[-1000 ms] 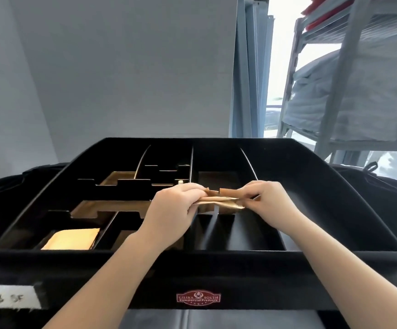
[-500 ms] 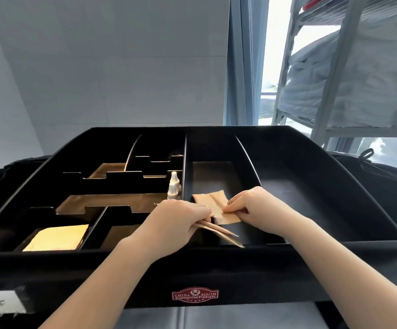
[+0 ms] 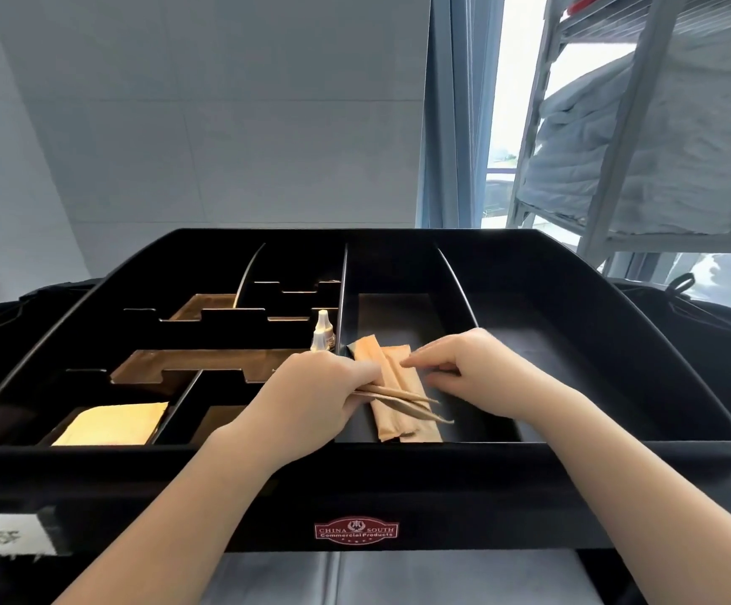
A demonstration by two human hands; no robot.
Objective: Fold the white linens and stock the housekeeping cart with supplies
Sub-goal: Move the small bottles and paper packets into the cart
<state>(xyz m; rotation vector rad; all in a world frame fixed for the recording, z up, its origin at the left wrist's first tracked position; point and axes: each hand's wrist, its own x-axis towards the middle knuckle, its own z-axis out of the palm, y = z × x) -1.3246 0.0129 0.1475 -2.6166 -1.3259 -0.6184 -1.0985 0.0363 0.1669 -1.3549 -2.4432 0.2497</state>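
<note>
Stocking step under way, by my read: left hand point(image 3: 311, 397) grips a few thin tan packets point(image 3: 403, 397), while right hand point(image 3: 481, 371) pinches the top of the tan packets already lying point(image 3: 392, 412) in the cart tray point(image 3: 617, 447) compartment beneath both hands. Next likely calls for laying the held packets flat alongside.
</note>
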